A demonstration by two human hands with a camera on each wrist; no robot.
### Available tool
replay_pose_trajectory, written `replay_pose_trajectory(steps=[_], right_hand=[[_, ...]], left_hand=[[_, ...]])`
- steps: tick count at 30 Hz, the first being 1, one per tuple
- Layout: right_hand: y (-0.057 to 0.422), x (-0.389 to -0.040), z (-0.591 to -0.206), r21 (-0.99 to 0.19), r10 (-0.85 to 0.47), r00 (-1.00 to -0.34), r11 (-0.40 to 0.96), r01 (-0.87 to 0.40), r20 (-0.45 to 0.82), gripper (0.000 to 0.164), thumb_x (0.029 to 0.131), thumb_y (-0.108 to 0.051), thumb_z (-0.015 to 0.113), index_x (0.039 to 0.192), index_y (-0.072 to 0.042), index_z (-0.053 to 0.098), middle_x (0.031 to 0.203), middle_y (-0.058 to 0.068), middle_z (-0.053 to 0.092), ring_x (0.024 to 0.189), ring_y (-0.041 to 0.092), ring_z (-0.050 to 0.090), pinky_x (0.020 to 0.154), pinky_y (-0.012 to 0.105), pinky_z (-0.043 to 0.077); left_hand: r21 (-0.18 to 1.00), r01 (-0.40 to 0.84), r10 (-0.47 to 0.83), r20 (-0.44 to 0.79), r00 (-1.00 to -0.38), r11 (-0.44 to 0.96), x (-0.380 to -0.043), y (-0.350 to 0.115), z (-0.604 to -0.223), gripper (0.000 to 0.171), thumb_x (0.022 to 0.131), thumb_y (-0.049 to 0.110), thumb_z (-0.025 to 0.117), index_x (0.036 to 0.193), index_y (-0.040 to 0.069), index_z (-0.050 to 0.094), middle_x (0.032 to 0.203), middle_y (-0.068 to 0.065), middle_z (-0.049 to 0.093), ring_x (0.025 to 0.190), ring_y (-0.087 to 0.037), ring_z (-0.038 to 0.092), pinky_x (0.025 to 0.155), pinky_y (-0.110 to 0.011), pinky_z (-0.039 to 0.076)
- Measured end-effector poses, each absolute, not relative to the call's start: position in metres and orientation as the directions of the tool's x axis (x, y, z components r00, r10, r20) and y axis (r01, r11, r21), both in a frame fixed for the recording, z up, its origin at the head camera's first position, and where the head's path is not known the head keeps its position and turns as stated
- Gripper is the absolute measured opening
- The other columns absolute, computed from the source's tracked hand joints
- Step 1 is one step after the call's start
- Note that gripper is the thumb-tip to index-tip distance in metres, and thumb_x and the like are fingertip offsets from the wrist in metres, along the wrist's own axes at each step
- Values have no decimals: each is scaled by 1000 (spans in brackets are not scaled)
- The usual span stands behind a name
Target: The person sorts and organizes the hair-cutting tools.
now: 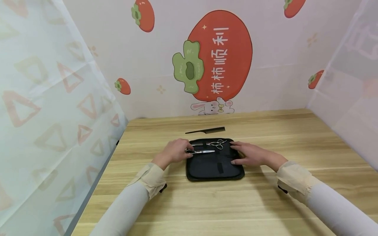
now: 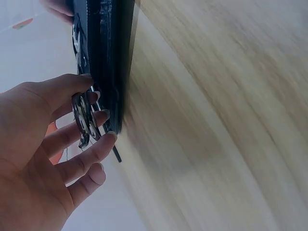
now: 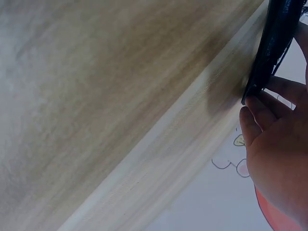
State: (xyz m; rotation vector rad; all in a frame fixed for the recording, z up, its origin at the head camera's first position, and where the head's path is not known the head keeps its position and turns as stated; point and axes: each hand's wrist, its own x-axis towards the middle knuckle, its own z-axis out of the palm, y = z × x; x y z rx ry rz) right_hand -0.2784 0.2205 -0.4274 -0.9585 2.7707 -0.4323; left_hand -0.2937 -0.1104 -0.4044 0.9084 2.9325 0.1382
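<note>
A black zip-edged case (image 1: 203,168) lies unfolded flat on the table, with straps across its inside. My left hand (image 1: 178,150) is at the case's left edge, pinching a pair of silver scissors (image 1: 203,151) by the finger loops. Their blades point right over the case. In the left wrist view, thumb and fingers close about the loops (image 2: 83,118). A second pair of scissors (image 1: 219,144) lies behind them, in the case under a strap. My right hand (image 1: 251,154) rests at the case's right edge, thumb and fingers spread and touching it.
A black tail comb (image 1: 214,130) lies behind the case on the wooden table (image 1: 206,209). Printed cloth walls stand at the back (image 1: 147,65), on the left (image 1: 59,114) and on the right (image 1: 351,91).
</note>
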Motion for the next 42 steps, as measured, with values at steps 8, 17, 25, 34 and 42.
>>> replay_pose_trajectory(steps=[8, 17, 25, 34, 42], right_hand=[[219, -277, -422, -310, -635, -767, 750, -585, -89, 75, 84, -51, 57, 136, 0, 39, 144, 14, 29, 129, 31, 32, 102, 46, 30], [216, -277, -421, -304, -620, -772, 769, -562, -143, 76, 84, -51, 57, 138, -1, 36, 146, 15, 26, 130, 32, 30, 102, 47, 29], [214, -278, -419, -312, -615, -768, 775, -549, -177, 75, 85, -51, 55, 140, -5, 35, 147, 14, 23, 131, 32, 29, 102, 47, 29], [215, -279, -420, -318, -606, -771, 783, -535, -195, 75, 85, -52, 54, 141, -6, 34, 148, 13, 21, 131, 32, 28, 102, 47, 28], [216, -279, -420, -321, -604, -772, 784, -532, -196, 75, 85, -53, 54, 141, -6, 33, 148, 13, 21, 131, 32, 29, 102, 48, 29]], left_hand=[[100, 591, 596, -32, -802, 801, -295, -97, -407, 25, 83, 34, 65, 106, 24, 69, 108, 7, 58, 99, -15, 55, 78, -36, 47], [122, 643, 647, 4, -762, 756, -301, -86, -413, 23, 82, 27, 67, 101, 16, 70, 100, 0, 60, 95, -18, 56, 83, -34, 45], [150, 637, 643, 14, -766, 756, -304, -79, -415, 23, 82, 25, 67, 101, 13, 69, 100, -3, 61, 98, -20, 56, 85, -35, 45], [209, 638, 649, 16, -760, 741, -300, -76, -414, 31, 82, 25, 68, 108, 8, 66, 106, -5, 60, 102, -21, 55, 87, -34, 44], [223, 657, 672, 9, -740, 721, -300, -75, -413, 34, 81, 23, 69, 110, 6, 63, 105, -7, 59, 94, -18, 55, 83, -31, 45]])
